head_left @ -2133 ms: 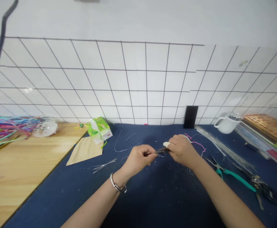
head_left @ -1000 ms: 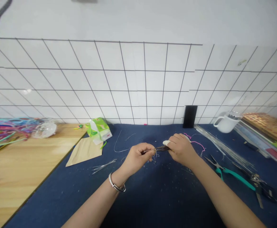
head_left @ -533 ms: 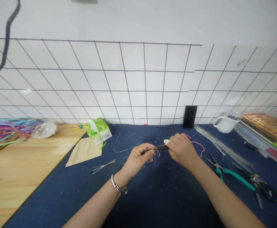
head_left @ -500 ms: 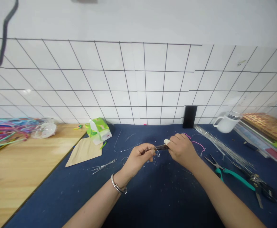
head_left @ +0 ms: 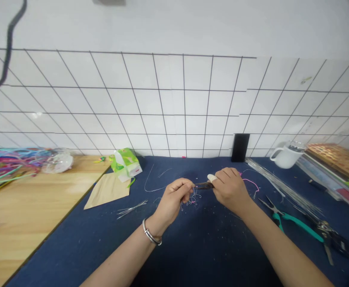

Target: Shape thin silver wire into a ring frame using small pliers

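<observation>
Hands: The left hand [head_left: 174, 197] and the right hand [head_left: 229, 189] are seen raised near the middle of the mat, fingertips turned toward each other.
Rod: A thin dark rod [head_left: 203, 185] is held in the gap between them, its long axis running left to right and almost level.
Grip: The left fingers are pinched together on the rod's left end. The right fingers are clamped on its right end, with a white cot [head_left: 211, 177] worn on one fingertip.
Reach: Each end is met by a hand, so neither hand is placed nearer than the other.
Wire: Fine wire [head_left: 190, 200] is seen curling down below the rod, just right of the left fingers. Whether the mat is touched cannot be told.
Wrist: A bangle [head_left: 152, 236] is worn on the left arm.
Surface: A blue mat [head_left: 192, 251] is spread under the hands, with a wooden table [head_left: 18, 215] left of it.
Right side: Pliers [head_left: 290, 219] and a wire bundle [head_left: 282, 185] are laid near the right arm, and a mug [head_left: 286, 156] is set farther off.
Left side: A paper bag [head_left: 107, 190] and a green pack [head_left: 126, 161] are placed at the mat's edge, and cords [head_left: 6, 163] are heaped far left.
Room: The bench is backed by a white tiled wall [head_left: 174, 99].
</observation>
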{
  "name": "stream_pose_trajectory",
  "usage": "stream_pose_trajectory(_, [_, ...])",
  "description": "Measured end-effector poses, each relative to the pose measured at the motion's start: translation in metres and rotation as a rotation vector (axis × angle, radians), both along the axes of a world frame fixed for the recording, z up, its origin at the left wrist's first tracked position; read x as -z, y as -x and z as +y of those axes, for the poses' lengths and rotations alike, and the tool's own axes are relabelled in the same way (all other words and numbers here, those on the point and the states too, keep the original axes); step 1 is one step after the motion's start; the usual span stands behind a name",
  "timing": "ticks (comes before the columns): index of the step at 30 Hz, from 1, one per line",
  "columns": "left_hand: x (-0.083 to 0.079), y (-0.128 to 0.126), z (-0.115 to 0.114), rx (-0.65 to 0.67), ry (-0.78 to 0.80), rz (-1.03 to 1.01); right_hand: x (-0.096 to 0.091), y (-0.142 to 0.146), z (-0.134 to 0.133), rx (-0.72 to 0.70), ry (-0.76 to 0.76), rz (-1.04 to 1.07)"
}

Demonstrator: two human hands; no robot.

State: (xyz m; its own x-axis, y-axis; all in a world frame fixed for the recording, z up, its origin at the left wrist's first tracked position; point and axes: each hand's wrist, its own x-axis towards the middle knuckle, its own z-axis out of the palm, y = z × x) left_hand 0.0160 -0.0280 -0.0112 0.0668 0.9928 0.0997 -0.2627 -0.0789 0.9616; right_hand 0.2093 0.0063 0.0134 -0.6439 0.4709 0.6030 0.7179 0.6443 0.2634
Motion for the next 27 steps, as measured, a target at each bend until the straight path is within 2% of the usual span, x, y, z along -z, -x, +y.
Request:
stream_pose_trajectory(6, [0.002,-0.005,-0.002,0.031,0.054,-0.098,0.002,0.002,-0.002,0.017,-0.029,-0.021])
stream_pose_trajectory(21, [0.004,-0.017,-0.010,-0.015,0.174,-0.309,0.004,0.004,-0.002,0.016,-0.044,-0.017])
stream_pose_trajectory(27, [0.007,-0.019,-0.012,-0.003,0.234,-0.455,0.006,0.004,-0.003,0.029,-0.074,-0.008])
